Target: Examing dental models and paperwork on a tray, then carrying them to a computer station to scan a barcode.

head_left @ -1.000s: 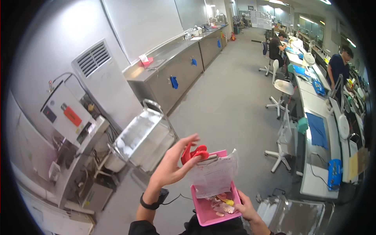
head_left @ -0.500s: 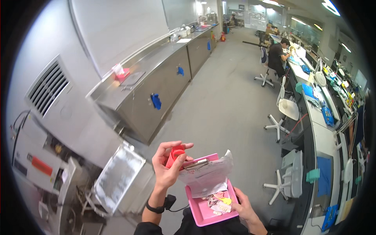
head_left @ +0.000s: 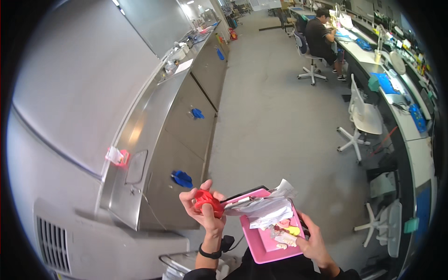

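Note:
My left hand [head_left: 213,225] is raised, fingers wrapped around a red, round, hollow plastic piece [head_left: 207,204] whose exact kind I cannot make out. Just right of it is a pink tray [head_left: 255,246], gripped at its right edge by my right hand [head_left: 313,242], thumb over the rim. White printed papers [head_left: 271,213] stand up from the tray's far side, held by a clip. Inside lie cream tooth-shaped dental pieces [head_left: 285,240], a pinkish piece and a yellow piece [head_left: 294,230]. A black band [head_left: 210,251] circles my left wrist.
A steel counter [head_left: 154,109] with blue-covered handles runs along the left, a pink box [head_left: 122,157] on it. White wheeled chairs [head_left: 366,116] line the long workbench [head_left: 413,128] on the right, where a seated person [head_left: 321,37] works. Grey floor [head_left: 266,107] lies between.
The view has moved forward along the aisle, so counter and seated person appear closer. The red piece is turned differently in my left hand. My right hand keeps its grip on the tray.

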### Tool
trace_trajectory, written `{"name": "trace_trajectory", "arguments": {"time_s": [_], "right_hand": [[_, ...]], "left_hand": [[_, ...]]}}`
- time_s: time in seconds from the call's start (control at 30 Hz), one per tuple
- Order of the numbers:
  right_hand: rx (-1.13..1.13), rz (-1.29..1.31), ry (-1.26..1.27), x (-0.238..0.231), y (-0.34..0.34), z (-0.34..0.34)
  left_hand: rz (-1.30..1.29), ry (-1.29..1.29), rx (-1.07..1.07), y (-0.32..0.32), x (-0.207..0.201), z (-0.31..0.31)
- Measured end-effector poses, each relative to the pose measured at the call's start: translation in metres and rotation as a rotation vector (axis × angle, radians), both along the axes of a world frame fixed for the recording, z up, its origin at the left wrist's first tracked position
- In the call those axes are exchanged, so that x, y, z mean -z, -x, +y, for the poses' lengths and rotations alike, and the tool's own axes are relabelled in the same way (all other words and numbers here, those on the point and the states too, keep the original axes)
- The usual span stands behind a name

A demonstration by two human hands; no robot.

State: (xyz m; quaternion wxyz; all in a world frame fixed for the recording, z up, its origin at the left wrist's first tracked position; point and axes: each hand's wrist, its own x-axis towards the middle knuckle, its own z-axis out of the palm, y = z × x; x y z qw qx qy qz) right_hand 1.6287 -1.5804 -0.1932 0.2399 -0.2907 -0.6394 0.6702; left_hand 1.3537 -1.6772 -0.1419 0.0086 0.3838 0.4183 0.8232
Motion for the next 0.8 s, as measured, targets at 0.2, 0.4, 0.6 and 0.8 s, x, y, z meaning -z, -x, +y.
{"name": "trace_trajectory", "arguments": {"time_s": [0.2,0.4,0.6,0.8], "right_hand": [[-0.042,0.040,-0.130,-0.007,0.185,0.165],[-0.218,0.019,0.041,-0.026,0.366,0.307],[-0.261,0.038,0.125,0.047,0.517,0.451],[-0.077,-0.050,0.252,0.006,0.700,0.597]], "left_hand": [[0.134,0.000,-0.049,0.171,-0.008,0.137],[0.035,0.158,-0.085,0.354,-0.028,0.254],[0.042,0.234,-0.007,0.527,-0.008,0.381],[-0.067,0.788,0.097,0.708,0.066,0.529]]}}
